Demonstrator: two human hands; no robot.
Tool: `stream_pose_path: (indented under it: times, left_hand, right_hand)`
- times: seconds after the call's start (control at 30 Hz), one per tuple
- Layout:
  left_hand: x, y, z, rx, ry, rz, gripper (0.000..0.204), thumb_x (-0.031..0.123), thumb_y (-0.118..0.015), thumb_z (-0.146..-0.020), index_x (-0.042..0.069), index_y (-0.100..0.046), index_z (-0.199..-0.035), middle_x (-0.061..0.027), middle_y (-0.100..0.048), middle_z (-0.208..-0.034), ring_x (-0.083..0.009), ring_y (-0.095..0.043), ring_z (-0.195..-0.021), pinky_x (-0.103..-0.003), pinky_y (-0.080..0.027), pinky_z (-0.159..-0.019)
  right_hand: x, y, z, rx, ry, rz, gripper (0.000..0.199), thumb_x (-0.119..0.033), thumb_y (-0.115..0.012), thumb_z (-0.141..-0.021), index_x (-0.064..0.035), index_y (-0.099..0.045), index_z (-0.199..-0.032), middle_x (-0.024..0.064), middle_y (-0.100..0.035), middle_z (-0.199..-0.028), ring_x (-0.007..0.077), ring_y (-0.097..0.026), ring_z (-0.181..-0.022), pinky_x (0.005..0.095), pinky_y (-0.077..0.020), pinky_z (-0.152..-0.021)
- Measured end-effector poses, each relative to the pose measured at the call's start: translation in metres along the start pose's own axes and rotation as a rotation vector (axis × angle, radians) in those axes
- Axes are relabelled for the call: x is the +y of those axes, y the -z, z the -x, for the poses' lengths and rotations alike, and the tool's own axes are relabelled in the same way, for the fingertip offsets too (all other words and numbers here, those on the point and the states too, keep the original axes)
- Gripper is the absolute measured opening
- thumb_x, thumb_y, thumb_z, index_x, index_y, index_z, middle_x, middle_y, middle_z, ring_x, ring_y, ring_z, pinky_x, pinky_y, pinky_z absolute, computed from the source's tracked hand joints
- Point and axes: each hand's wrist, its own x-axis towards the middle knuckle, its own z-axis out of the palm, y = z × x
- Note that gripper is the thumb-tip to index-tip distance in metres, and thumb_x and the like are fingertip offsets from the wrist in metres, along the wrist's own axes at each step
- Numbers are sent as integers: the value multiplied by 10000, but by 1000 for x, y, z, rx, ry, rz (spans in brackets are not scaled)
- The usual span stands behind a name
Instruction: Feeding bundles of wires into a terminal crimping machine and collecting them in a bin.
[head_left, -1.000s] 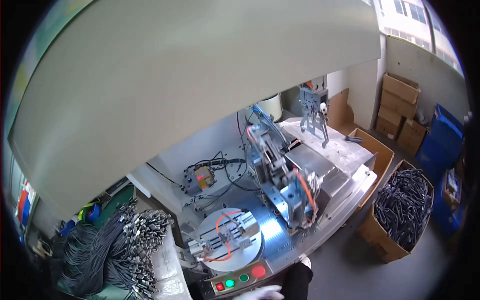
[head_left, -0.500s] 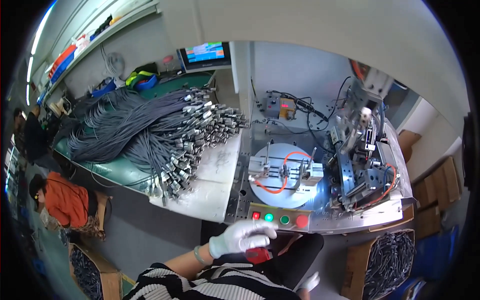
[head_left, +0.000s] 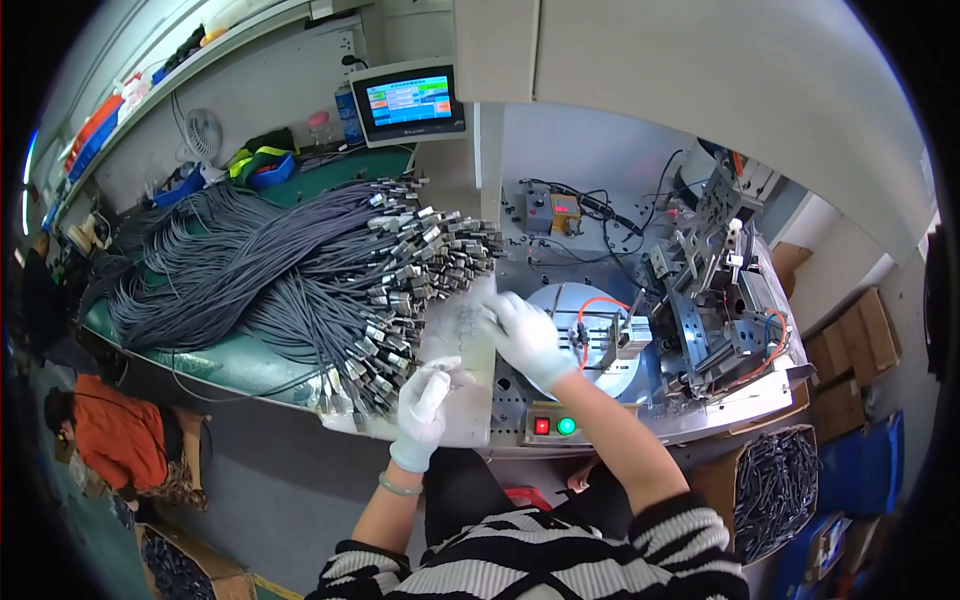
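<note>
The white-gloved left hand pinches one grey, metal-plugged cable from the limp heap of grey cables. The white-gloved right hand rests open beside the round metal fixture plate. Light and floppy, the cable is probably best gripped at its rigid plug.

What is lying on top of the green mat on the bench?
A big pile of grey cables with metal connector ends covers most of the green mat. The left hand is beside those ends. Anything under the pile is hidden.
</note>
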Motion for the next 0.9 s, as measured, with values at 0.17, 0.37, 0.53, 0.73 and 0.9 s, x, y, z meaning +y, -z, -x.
stream_pose_path:
  times: [0.17,0.37,0.53,0.73,0.9]
  left_hand:
    - [3,-4,-2,95,55,165,295,113,-493,-943,-75,-565,-1158,-135,-649,-1006,-208,-632,-862,-291,-469,-826]
    - [20,-4,-13,-17,25,-299,278,88,-529,-902,-26,-590,-1147,-125,-640,-1047,-236,-628,-885,-308,-463,-860]
    - [18,-39,-78,-43,-658,-1162,248,110,-594,-832,74,-656,-1070,-61,-627,-1105,-269,-598,-997,-343,-456,-868]
    - [-28,-44,-124,-588,-596,-1534,196,233,-557,-861,129,-699,-946,2,-653,-1048,-268,-594,-874,-395,-455,-775]
    - [-49,-80,-140,-482,-385,-1289,221,268,-520,-871,149,-705,-887,-3,-684,-966,-272,-579,-769,-392,-445,-705]
  right_hand:
    - [13,-56,-72,-196,-122,104,253,-277,-561,-843,-100,-594,-1021,132,-635,-964,346,-638,-815,435,-504,-719]
    - [19,-55,-66,-326,-142,130,239,-262,-542,-851,-80,-582,-1001,156,-633,-902,375,-633,-766,465,-503,-685]
    - [33,28,34,-206,-155,78,204,-259,-576,-848,-88,-578,-959,112,-616,-841,355,-619,-711,432,-493,-641]
    - [114,135,123,40,-361,-147,82,-82,-660,-771,-51,-632,-841,42,-608,-757,201,-537,-619,286,-446,-601]
    - [155,137,103,123,-795,-301,116,-134,-642,-829,-20,-618,-835,16,-567,-699,117,-469,-618,236,-399,-583]
